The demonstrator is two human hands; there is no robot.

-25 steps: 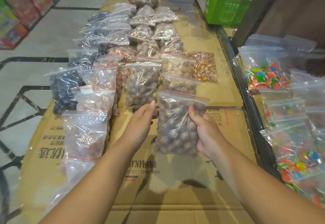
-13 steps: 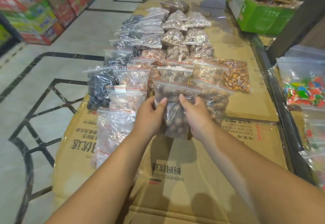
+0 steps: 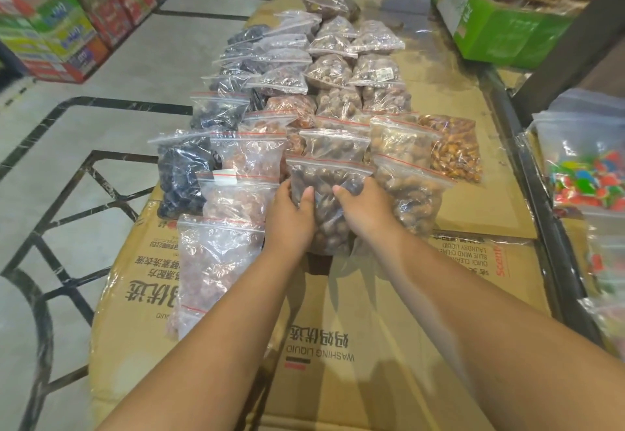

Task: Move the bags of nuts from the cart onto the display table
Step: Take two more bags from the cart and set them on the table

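Nut bag [image 3: 329,177] in grip of left hand [image 3: 291,217], right hand [image 3: 367,214] — lengthwise away, zip far, seemingly flat.

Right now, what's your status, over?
Gripping nut bag: left hand, right hand. Bag at middle row's near end. Tight between neighbour bags.

To my left the pale floor [image 3: 101,109] carries black inlaid lines [image 3: 111,156] toward stacked red cartons [image 3: 67,18], and ahead on my right a green box [image 3: 500,35] sits by a dark post [image 3: 575,41].
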